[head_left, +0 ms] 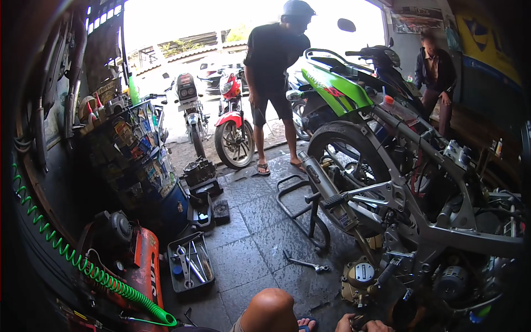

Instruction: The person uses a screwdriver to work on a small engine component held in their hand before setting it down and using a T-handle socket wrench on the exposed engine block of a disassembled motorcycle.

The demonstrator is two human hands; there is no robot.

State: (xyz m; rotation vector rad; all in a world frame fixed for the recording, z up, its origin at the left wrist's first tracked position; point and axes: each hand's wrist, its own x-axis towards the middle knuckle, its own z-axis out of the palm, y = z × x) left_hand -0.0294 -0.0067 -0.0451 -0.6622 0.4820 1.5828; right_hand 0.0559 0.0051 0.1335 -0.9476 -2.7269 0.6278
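My left hand (344,323) is at the bottom edge, fingers curled on a small dark object (359,324) that I cannot make out. My right hand (377,327) is beside it at the same object, fingers bent, partly cut off by the frame. Just above them sits a gold engine cover with a silver cap (363,272), low on the stripped green motorcycle (342,96). A wrench (321,267) lies on the floor nearby. My bent knee (268,307) is at the lower middle.
A paddock stand (322,229) and tool tray (171,276) are on the tiled floor (238,249). An orange compressor (148,257) with green hose is left. A helmeted person (271,66) stands at the doorway near motorcycles (235,119); another person (434,74) is at back right.
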